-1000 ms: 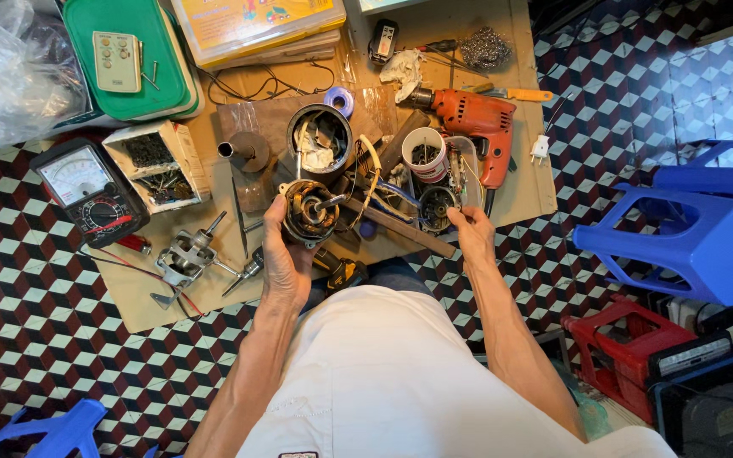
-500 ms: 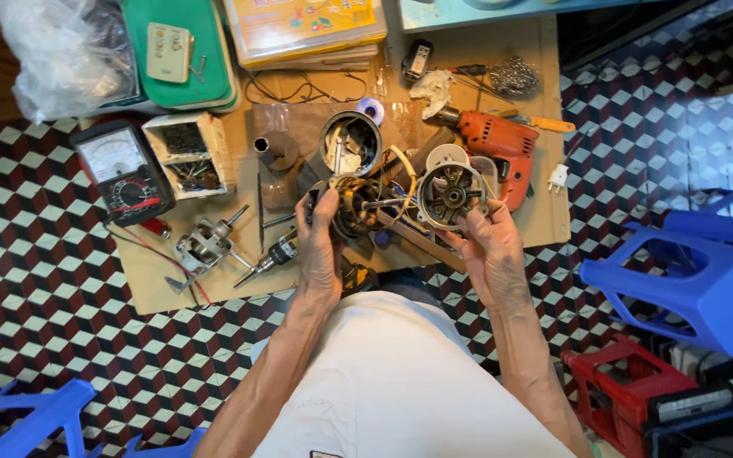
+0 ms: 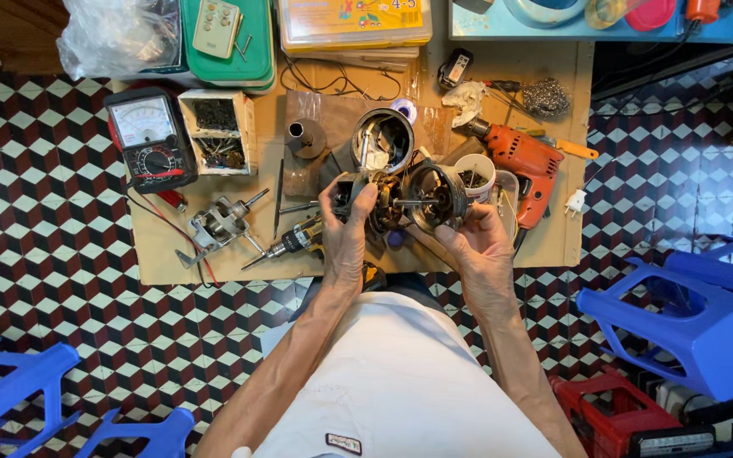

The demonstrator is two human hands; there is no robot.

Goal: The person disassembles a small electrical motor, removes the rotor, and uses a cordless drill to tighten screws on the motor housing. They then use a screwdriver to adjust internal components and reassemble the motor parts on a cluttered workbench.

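My left hand [image 3: 345, 227] grips the copper-wound body of a small electric motor [image 3: 370, 202], held above a cardboard work sheet [image 3: 171, 254] on the floor. My right hand [image 3: 475, 244] holds the motor's round dark end housing [image 3: 436, 195], pulled a little apart from the body. A thin shaft [image 3: 407, 202] bridges the gap between the two parts. Both are lifted close to my chest, just in front of a round metal tin of parts [image 3: 382, 140].
An orange power drill [image 3: 525, 161], a white cup of screws [image 3: 475, 175], an analogue multimeter [image 3: 148, 137], a box of small hardware [image 3: 216, 130], a screwdriver [image 3: 286, 244] and a metal bracket [image 3: 216, 224] lie on the sheet. Blue plastic stools [image 3: 689, 314] and a red crate [image 3: 612, 416] stand around.
Both hands lifted the motor off the sheet and brought it nearer. The right hand took the end housing and drew it away from the body.
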